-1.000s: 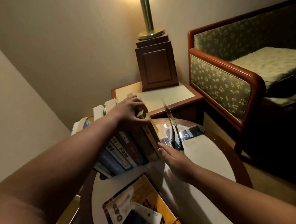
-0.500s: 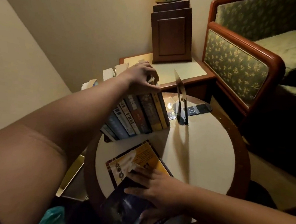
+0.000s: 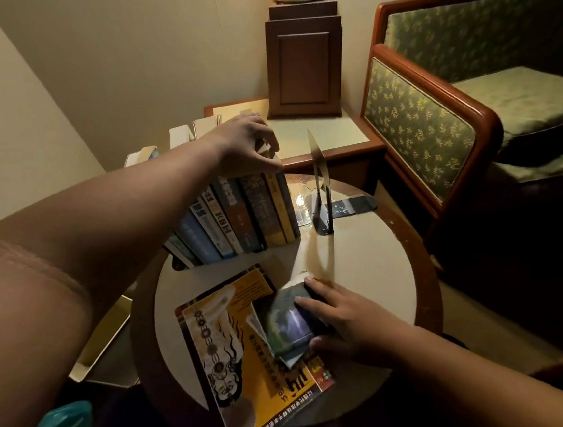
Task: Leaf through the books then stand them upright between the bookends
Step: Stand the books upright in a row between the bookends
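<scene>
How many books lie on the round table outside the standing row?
2: a large yellow book flat at the table's near edge, and a small dark book on top of it, held by the right hand. Others may hide beneath.

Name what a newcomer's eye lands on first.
The left hand grips the top of a leaning row of books at the table's far left. Nearer, the right hand grips a small dark book lying on a large yellow book. A metal bookend stands alone right of the row.
</scene>
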